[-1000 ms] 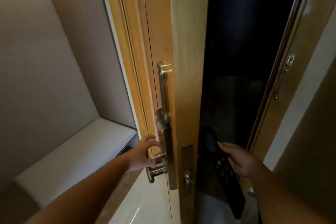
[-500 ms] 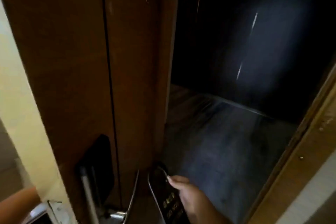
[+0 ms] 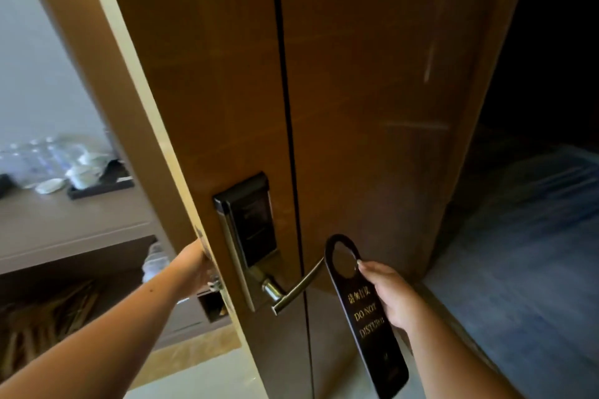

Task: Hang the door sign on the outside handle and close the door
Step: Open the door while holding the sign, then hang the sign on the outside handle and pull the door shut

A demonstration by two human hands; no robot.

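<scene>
Right hand, fingers clenched on a black "DO NOT DISTURB" door sign, holds the sign's loop just beside the tip of the outside lever handle, not yet over it. Left hand grips the edge of the open wooden door. Above the lever, a black electronic lock plate. Beyond the door edge, a surface carrying blurred bottles.

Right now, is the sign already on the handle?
Not yet. The door sign is in the right hand, its hole beside the lever handle tip.
</scene>
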